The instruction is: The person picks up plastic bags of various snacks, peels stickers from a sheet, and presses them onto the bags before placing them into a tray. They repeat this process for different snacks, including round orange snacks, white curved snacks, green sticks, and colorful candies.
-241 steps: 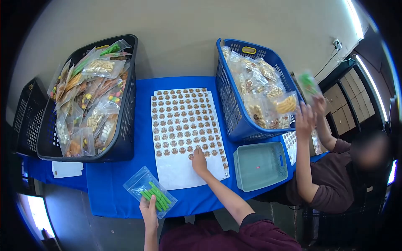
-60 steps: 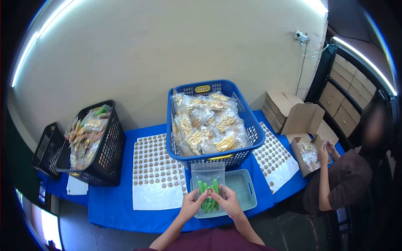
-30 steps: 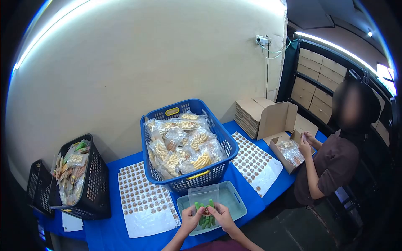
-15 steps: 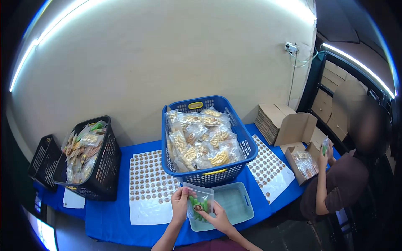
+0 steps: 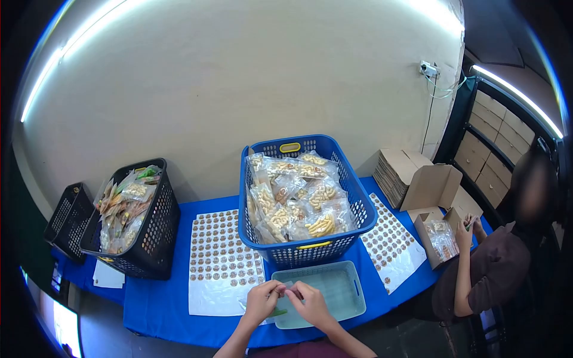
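My left hand (image 5: 261, 301) and my right hand (image 5: 308, 305) meet fingertip to fingertip over the left part of a pale green plastic tray (image 5: 337, 292). Both are closed in a pinch on a small clear plastic bag, mostly hidden behind the fingers. A strip of its green contents (image 5: 279, 312) shows below the left fingers. Just left of my hands lies a white sheet of round brown stickers (image 5: 221, 256). Behind the tray stands a blue basket (image 5: 298, 256) heaped with clear bags of pale snack pieces (image 5: 298, 197).
Black baskets stand at the left, the larger one (image 5: 161, 232) full of mixed packets (image 5: 128, 206). Another sticker sheet (image 5: 391, 244), flat cardboard boxes (image 5: 394, 176) and an open box (image 5: 433, 250) with packets lie right. A person (image 5: 489, 268) works there, hands raised near the box.
My right hand has moved up to meet the left at the bag. The bag, earlier upright and facing me with its round sticker showing, is now largely covered. The view has shifted slightly.
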The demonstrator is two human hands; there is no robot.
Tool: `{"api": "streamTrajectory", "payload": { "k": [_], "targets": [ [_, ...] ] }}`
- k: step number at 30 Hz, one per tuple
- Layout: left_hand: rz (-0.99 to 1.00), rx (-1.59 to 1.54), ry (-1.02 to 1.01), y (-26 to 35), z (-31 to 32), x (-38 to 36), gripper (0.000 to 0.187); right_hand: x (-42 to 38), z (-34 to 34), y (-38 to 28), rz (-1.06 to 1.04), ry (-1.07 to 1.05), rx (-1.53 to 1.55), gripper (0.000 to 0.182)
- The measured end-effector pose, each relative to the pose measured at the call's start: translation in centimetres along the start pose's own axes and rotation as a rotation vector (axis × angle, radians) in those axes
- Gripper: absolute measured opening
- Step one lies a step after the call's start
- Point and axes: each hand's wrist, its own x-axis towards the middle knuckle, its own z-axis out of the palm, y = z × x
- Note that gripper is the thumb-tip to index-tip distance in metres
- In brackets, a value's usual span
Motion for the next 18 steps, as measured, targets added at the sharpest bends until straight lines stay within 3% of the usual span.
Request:
{"api": "streamTrajectory", "payload": {
  "k": [5, 8, 10, 12, 14, 17, 18],
  "targets": [
    [0.076, -0.026, 0.294, -0.7, 0.4, 0.9, 0.014, 0.4, 0.4, -1.9, 0.033, 0.059, -0.012, 0.014],
    [0.083, -0.068, 0.485, -0.3, -0.7, 2.1, 0.016, 0.5, -0.2, -2.9, 0.02, 0.0, 0.023, 0.015],
    [0.127, -0.034, 0.507, -0.2, -2.1, 2.7, 0.027, 0.2, -0.4, -1.9, -0.018, -0.098, 0.006, 0.015],
    [-0.034, -0.245, 0.826, -1.4, -4.3, 3.9, 0.029, -0.8, -0.8, -0.4, -0.001, -0.214, 0.054, 0.014],
    [-0.042, -0.384, 0.753, -2.8, -8.4, 4.3, 0.029, -1.6, -1.3, 1.2, 0.064, -0.344, 0.174, 0.012],
    [-0.134, -0.361, 0.684, -1.1, -7.4, 4.2, 0.025, -1.5, -2.0, 2.4, 0.08, -0.124, 0.15, 0.01],
    [-0.1, -0.44, 0.477, -2.4, -6.4, 4.1, 0.023, -0.9, -3.0, 1.3, 0.142, -0.135, 0.151, 0.017]
  ]
}}
